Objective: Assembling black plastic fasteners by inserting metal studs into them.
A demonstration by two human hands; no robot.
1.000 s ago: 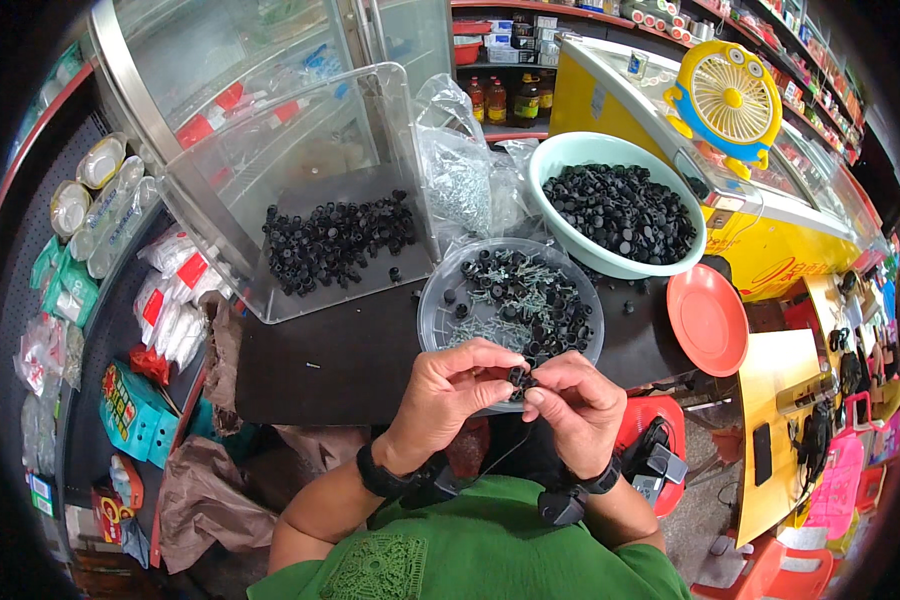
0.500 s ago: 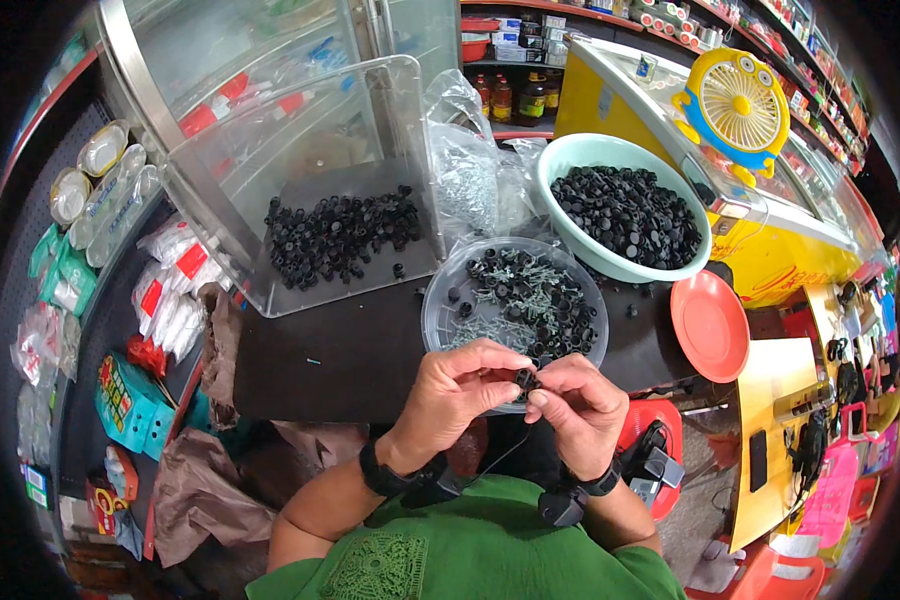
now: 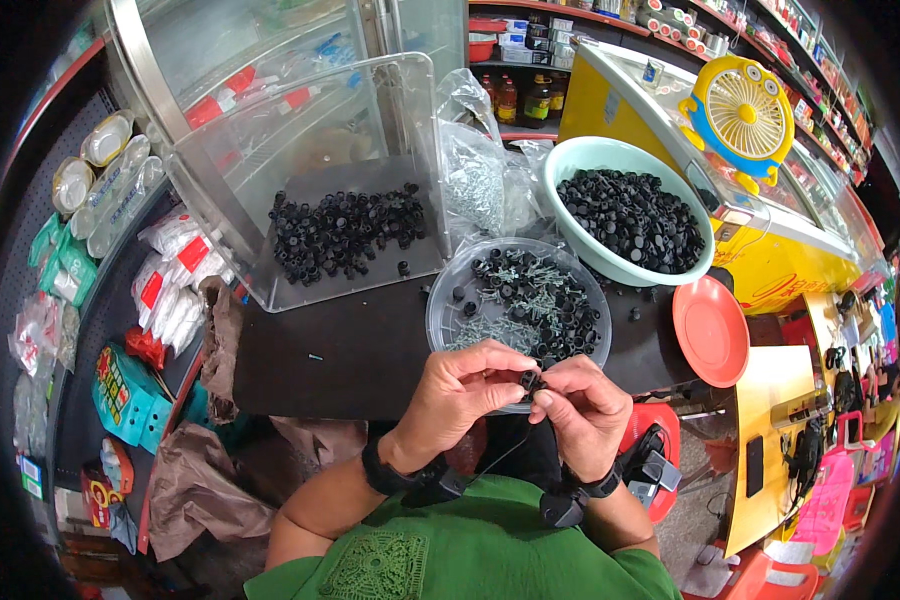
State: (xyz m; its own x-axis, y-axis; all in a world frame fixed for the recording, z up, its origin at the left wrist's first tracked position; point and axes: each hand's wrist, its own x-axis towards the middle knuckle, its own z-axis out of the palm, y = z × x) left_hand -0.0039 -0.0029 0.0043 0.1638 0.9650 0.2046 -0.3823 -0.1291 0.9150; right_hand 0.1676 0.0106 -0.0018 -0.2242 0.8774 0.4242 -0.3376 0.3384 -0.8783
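Note:
A small black plastic cap [image 3: 532, 381] is pinched between the fingertips of my two hands, just over the near rim of a clear round tub [image 3: 437, 318]. My left hand [image 3: 460, 395] grips it from the left with thumb and forefinger. From the other side, the closed thumb and forefinger of my right hand [image 3: 582, 408] press against the cap; whether a screw is also between them is hidden. Inside the tub lie loose silver screws [image 3: 485, 332] and more black caps [image 3: 562, 325], some with screws in or across them.
A clear bin [image 3: 255, 262] lying on its side holds many black caps, left on the dark table [image 3: 370, 345]. A pale green basin [image 3: 560, 205] heaped with caps stands right, by a red plate [image 3: 710, 330]. Behind the tub is a plastic bag of screws [image 3: 473, 190].
Both hands keep the cap in nearly the same place, with only slight finger movement. The whole view has shifted a little.

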